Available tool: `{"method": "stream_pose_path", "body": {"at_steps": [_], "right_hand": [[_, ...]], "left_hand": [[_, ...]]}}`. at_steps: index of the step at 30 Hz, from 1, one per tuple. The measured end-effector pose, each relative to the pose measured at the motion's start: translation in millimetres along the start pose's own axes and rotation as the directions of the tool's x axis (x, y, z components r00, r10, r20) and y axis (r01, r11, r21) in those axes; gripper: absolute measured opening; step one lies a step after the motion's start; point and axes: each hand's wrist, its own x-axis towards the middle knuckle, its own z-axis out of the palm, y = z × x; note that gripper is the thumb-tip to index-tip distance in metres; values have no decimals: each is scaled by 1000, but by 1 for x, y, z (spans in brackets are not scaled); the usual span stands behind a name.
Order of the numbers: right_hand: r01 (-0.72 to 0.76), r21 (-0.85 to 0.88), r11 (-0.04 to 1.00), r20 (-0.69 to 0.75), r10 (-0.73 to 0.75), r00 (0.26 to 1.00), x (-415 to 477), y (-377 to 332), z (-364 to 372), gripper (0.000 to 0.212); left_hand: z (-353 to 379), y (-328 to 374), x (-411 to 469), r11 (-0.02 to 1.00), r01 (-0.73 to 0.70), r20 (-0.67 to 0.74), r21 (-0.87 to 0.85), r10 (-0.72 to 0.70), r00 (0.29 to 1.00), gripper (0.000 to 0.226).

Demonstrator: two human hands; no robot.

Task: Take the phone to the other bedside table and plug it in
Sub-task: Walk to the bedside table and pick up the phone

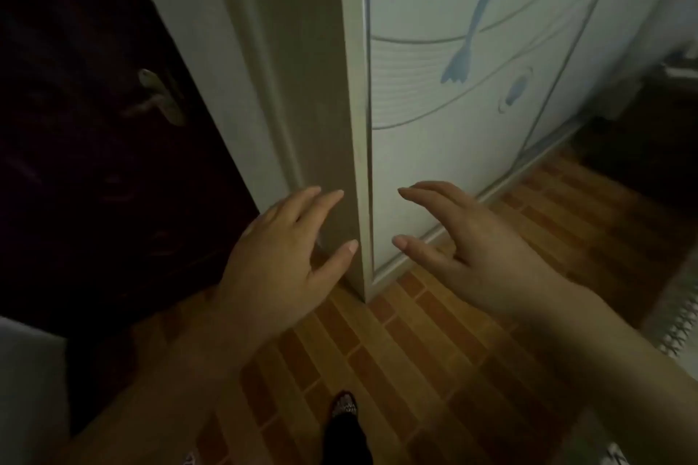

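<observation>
Both hands are hanging empty over the floor point(396, 343), palms down and fingers loosely spread. The left hand point(279, 257) is hovering in front of the wardrobe point(434, 147) corner; the right hand point(464, 249) is hovering just beside it, before the wardrobe's fish-patterned front. A dark door point(87, 132) with a handle point(162, 98) is standing beyond the left hand. A foot point(344, 406) is showing below both hands. The phone is showing nowhere.
</observation>
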Motion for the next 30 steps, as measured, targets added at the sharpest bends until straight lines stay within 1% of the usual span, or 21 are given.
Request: {"method": "stream_pose_path", "body": {"at_steps": [2, 3, 5, 9, 14, 16, 20, 22, 26, 30], "right_hand": [[-62, 27, 998, -14, 63, 998, 12, 6, 8, 61], [-83, 26, 996, -13, 83, 996, 17, 10, 12, 61], [-116, 9, 993, 10, 116, 993, 23, 17, 23, 62], [-251, -12, 968, 8, 251, 968, 39, 35, 28, 62], [-419, 5, 908, -79, 418, 905, 46, 61, 12, 67], [-476, 24, 879, -113, 475, 873, 43, 75, 1, 64], [-572, 32, 819, -193, 567, 801, 31, 117, -24, 56], [-615, 35, 788, -229, 605, 763, 25, 144, -37, 55], [-668, 58, 742, -293, 653, 699, 13, 208, -67, 52], [-694, 78, 716, -330, 676, 659, 4, 273, -114, 54]], "left_hand": [[9, -10, 22, 998, -5, 5, -70, 5, 1000, 57], [15, -15, 34, 997, -11, 16, -78, 13, 1000, 57], [26, -25, 57, 995, -30, 75, -99, 37, 997, 57], [39, -37, 104, 979, -102, 155, -176, 130, 979, 56], [57, -26, 163, 941, -243, 223, -237, 296, 929, 56], [70, -9, 187, 920, -290, 255, -263, 357, 899, 58], [106, 43, 233, 881, -409, 343, -236, 470, 814, 60], [126, 71, 257, 860, -453, 361, -234, 509, 781, 59], [161, 126, 312, 829, -487, 355, -273, 558, 750, 59], [187, 194, 366, 796, -509, 305, -327, 599, 740, 55]]}}
